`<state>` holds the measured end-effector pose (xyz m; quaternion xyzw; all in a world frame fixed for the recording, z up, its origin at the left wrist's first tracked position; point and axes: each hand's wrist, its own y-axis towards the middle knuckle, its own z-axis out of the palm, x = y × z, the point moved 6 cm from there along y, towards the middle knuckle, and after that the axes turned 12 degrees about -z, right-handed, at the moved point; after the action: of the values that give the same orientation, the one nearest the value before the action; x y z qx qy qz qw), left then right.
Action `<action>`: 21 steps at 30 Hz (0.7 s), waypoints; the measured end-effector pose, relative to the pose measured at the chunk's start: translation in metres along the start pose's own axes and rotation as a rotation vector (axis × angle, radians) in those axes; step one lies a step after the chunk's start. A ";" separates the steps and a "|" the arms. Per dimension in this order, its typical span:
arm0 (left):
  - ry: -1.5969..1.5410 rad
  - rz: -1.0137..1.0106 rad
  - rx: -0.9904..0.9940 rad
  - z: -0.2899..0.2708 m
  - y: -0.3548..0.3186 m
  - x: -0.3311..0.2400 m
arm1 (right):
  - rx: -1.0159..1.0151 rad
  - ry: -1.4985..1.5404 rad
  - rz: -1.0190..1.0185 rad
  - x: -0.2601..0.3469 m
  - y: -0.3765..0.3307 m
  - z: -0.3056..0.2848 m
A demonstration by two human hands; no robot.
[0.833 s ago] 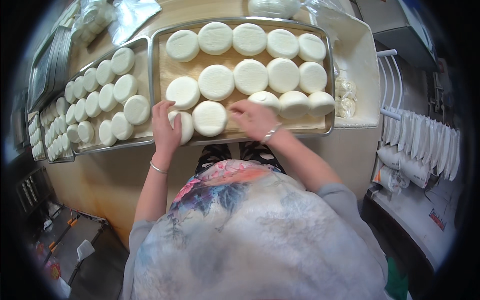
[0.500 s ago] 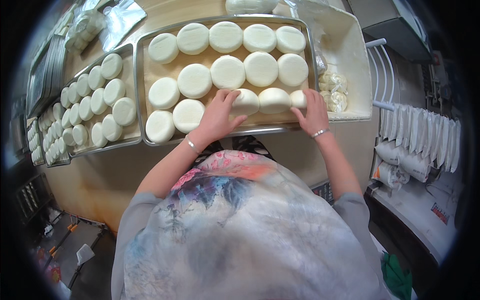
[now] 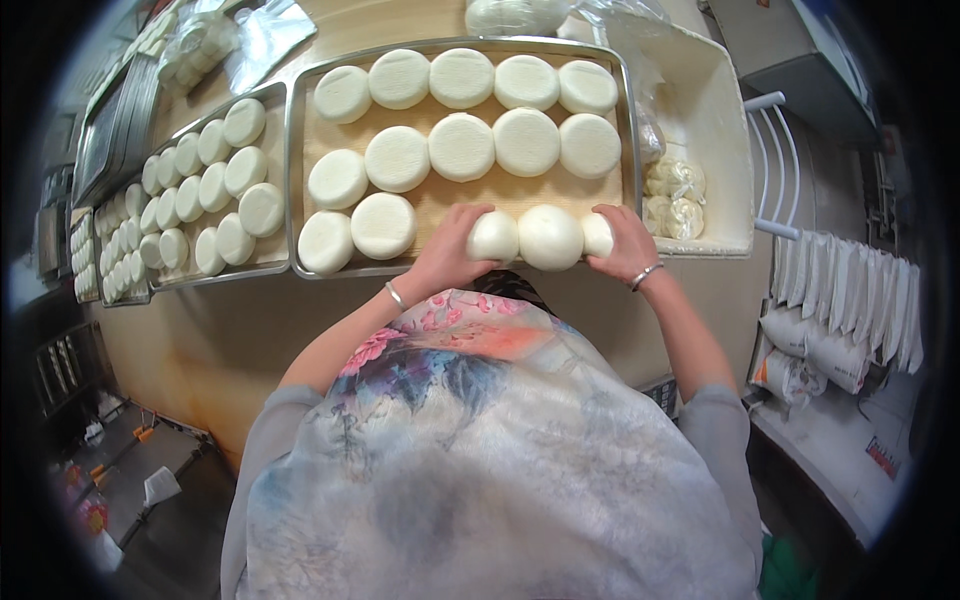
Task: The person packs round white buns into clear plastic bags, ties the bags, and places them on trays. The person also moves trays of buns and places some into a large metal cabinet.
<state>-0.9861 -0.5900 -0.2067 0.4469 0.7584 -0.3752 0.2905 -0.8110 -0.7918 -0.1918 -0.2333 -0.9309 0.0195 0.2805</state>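
My left hand (image 3: pixel 448 252) and my right hand (image 3: pixel 626 246) squeeze a row of three white steamed buns (image 3: pixel 550 238) between them, pressing at the two ends. The buns touch side by side, their smooth rounded sides toward me, at the near edge of a metal tray (image 3: pixel 292 190). Fingers partly cover the two outer ones. On the brown liner of this tray lie several more buns (image 3: pixel 461 146), flat faces up. Two buns (image 3: pixel 383 226) sit to the left of my left hand.
More trays with small rows of buns (image 3: pixel 262 209) stand to the left. A white foam box (image 3: pixel 722 150) holding bagged buns (image 3: pixel 675 180) is at the right. Clear plastic bags (image 3: pixel 265 45) lie at the back left. White packets (image 3: pixel 850 290) hang at the far right.
Both hands have drawn the three buns toward me, from inside the tray to its near edge. The buns have tipped, so more of their rounded sides shows.
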 end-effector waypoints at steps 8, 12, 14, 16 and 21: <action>-0.011 0.247 -0.488 -0.123 -0.021 -0.022 | -0.562 0.038 -0.386 0.080 0.065 -0.039; -0.043 0.259 -0.607 -0.154 -0.023 -0.014 | -0.708 0.175 -0.417 0.104 0.094 -0.044; -0.156 0.234 -0.617 -0.161 -0.026 -0.003 | -0.704 0.327 -0.367 0.110 0.100 -0.040; -0.269 0.149 -0.577 -0.160 -0.030 0.010 | -0.682 0.498 -0.304 0.116 0.106 -0.034; -0.512 0.024 -0.522 -0.152 -0.049 0.031 | -0.554 1.412 -0.150 0.141 0.114 0.000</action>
<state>-1.0589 -0.4651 -0.1317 0.2580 0.7260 -0.2652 0.5797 -0.8657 -0.6274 -0.1384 -0.1884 -0.5147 -0.3879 0.7410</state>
